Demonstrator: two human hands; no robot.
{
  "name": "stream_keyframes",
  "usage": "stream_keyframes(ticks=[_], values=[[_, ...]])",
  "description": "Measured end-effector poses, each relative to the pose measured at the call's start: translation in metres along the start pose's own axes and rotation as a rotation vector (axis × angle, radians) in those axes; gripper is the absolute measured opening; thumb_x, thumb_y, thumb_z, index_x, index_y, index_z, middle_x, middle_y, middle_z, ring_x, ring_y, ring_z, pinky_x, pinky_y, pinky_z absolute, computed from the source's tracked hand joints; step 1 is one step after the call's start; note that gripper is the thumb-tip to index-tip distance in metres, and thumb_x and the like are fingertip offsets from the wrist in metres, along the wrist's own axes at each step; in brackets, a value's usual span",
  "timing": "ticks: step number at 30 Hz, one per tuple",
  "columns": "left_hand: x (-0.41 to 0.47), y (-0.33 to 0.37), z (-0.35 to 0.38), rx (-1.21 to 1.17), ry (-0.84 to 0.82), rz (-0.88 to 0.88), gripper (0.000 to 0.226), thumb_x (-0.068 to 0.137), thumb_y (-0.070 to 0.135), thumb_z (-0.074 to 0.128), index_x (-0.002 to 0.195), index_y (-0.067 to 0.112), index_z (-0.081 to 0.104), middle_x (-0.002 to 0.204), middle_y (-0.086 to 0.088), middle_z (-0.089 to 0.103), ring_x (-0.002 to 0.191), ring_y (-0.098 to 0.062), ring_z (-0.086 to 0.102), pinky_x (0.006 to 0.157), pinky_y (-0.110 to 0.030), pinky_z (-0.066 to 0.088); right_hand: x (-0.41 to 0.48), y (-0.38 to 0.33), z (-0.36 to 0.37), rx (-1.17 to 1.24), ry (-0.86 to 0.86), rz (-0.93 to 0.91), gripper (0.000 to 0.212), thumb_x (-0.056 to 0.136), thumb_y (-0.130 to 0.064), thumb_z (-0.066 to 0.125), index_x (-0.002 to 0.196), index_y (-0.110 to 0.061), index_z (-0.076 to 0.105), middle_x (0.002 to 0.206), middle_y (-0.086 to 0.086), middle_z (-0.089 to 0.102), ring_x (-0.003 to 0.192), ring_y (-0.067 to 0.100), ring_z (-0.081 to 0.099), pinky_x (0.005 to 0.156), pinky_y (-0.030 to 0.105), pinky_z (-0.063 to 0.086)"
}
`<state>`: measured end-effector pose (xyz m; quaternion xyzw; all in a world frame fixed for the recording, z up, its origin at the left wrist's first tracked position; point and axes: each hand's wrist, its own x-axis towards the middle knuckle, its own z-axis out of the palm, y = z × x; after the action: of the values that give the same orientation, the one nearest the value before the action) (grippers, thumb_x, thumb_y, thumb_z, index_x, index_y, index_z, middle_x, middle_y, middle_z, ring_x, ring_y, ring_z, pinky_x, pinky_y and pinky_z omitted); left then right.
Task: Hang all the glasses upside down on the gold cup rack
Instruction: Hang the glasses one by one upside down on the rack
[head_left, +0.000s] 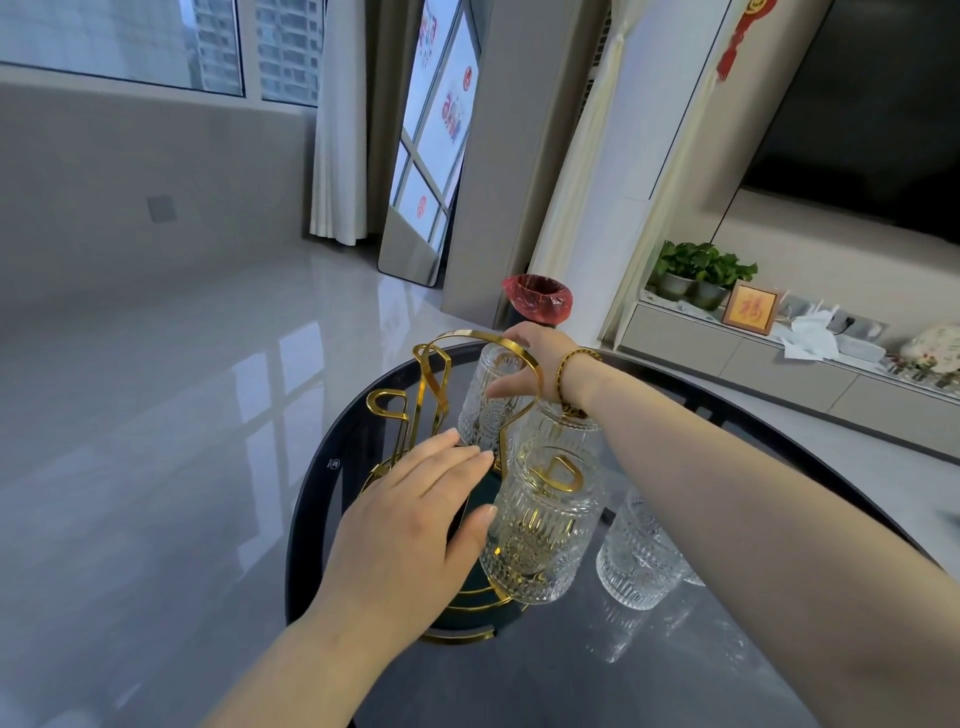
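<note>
The gold cup rack (431, 374) stands on a dark green base on the round dark glass table (571, 665). A ribbed clear glass (545, 525) hangs upside down on a near prong. A second hung glass (563, 431) sits behind it. My right hand (530, 364) reaches over the rack and grips a third glass (485, 410) at the far side, inverted. My left hand (415, 525) rests flat on the rack's base, fingers spread, thumb touching the near glass. Another glass (636, 561) stands on the table to the right, under my right forearm.
Two gold prongs (389, 410) on the rack's left side are bare. The table's rim curves close on the left, with glossy grey floor beyond. A bin with a red liner (537, 299) stands behind the table, and a low TV cabinet (779, 358) runs along the right wall.
</note>
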<state>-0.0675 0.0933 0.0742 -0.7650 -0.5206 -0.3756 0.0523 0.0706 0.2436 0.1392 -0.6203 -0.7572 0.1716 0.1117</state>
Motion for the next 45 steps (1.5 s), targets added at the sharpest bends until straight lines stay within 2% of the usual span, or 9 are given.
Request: stream_keyframes(ticks=[15,22,24,28,33,37,39,42,45], values=[[-0.001,0.001,0.0,0.002,-0.008,0.006,0.036,0.07,0.026,0.064,0.104,0.014,0.065,0.104,-0.002,0.07,0.101,-0.02,0.062,0.076,-0.024,0.037,-0.005,0.004,-0.013,0.178,0.124,-0.054,0.069,0.069,-0.035,0.07,0.126,-0.014,0.036,0.131,0.01,0.045,0.116,0.024,0.044,0.095,0.035,0.039],[-0.011,0.012,0.002,-0.063,-0.041,-0.064,0.039,0.083,0.023,0.062,0.12,0.013,0.054,0.129,-0.004,0.053,0.123,-0.013,0.025,0.1,-0.041,0.02,-0.04,0.017,-0.038,0.206,0.224,-0.119,0.055,0.074,-0.034,0.064,0.121,-0.013,0.044,0.126,0.008,0.051,0.099,0.014,0.043,0.083,0.024,0.035],[-0.016,0.023,0.0,-0.056,-0.032,-0.025,0.038,0.082,0.029,0.052,0.114,0.01,0.059,0.123,-0.009,0.059,0.122,-0.015,0.035,0.107,-0.033,0.025,-0.057,0.025,-0.047,0.219,0.239,-0.107,0.049,0.076,-0.031,0.063,0.118,-0.015,0.047,0.125,0.007,0.051,0.096,0.012,0.041,0.084,0.024,0.035],[-0.024,0.049,0.0,-0.123,-0.029,0.048,0.045,0.081,0.031,0.037,0.112,0.009,0.059,0.124,-0.008,0.056,0.122,-0.014,0.032,0.109,-0.02,0.002,-0.1,0.045,-0.061,0.26,0.308,-0.086,0.041,0.077,-0.025,0.063,0.115,-0.013,0.051,0.119,0.006,0.054,0.097,0.011,0.043,0.084,0.022,0.035],[-0.044,0.085,0.034,-0.175,-0.118,0.184,0.036,0.084,0.031,0.042,0.104,0.011,0.064,0.114,-0.005,0.065,0.116,-0.014,0.043,0.107,-0.02,0.007,-0.163,0.092,-0.051,0.312,0.415,-0.003,0.036,0.078,-0.022,0.062,0.111,-0.014,0.053,0.102,-0.005,0.05,0.096,0.009,0.043,0.079,0.016,0.033],[-0.064,0.107,0.077,-0.129,-0.264,0.198,0.048,0.053,0.022,0.087,0.096,0.016,0.068,0.105,0.0,0.07,0.099,-0.017,0.064,0.092,-0.022,0.039,-0.209,0.14,-0.025,0.381,0.567,0.101,0.036,0.076,-0.02,0.064,0.11,-0.017,0.053,0.107,-0.003,0.051,0.1,0.011,0.044,0.088,0.024,0.036],[-0.07,0.113,0.092,-0.109,-0.386,0.124,0.05,0.066,0.027,0.079,0.112,0.02,0.06,0.124,0.002,0.058,0.116,-0.011,0.053,0.096,-0.024,0.041,-0.226,0.165,-0.01,0.448,0.643,0.17,0.037,0.076,-0.019,0.064,0.111,-0.017,0.051,0.111,0.0,0.051,0.101,0.012,0.044,0.089,0.026,0.036],[-0.076,0.108,0.115,-0.13,-0.457,0.051,0.046,0.093,0.033,0.041,0.136,0.027,0.027,0.149,0.01,0.02,0.137,-0.005,0.011,0.112,-0.024,0.007,-0.242,0.196,0.012,0.537,0.766,0.28,0.045,0.075,-0.018,0.065,0.116,-0.018,0.045,0.118,0.0,0.047,0.102,0.012,0.042,0.086,0.025,0.034],[-0.078,0.106,0.13,-0.083,-0.499,-0.006,0.05,0.094,0.037,0.038,0.139,0.026,0.02,0.152,0.007,0.014,0.138,-0.008,0.007,0.112,-0.027,0.006,-0.249,0.224,0.034,0.617,0.859,0.396,0.061,0.072,-0.017,0.069,0.124,-0.013,0.037,0.126,0.006,0.042,0.105,0.015,0.042,0.089,0.026,0.034]])
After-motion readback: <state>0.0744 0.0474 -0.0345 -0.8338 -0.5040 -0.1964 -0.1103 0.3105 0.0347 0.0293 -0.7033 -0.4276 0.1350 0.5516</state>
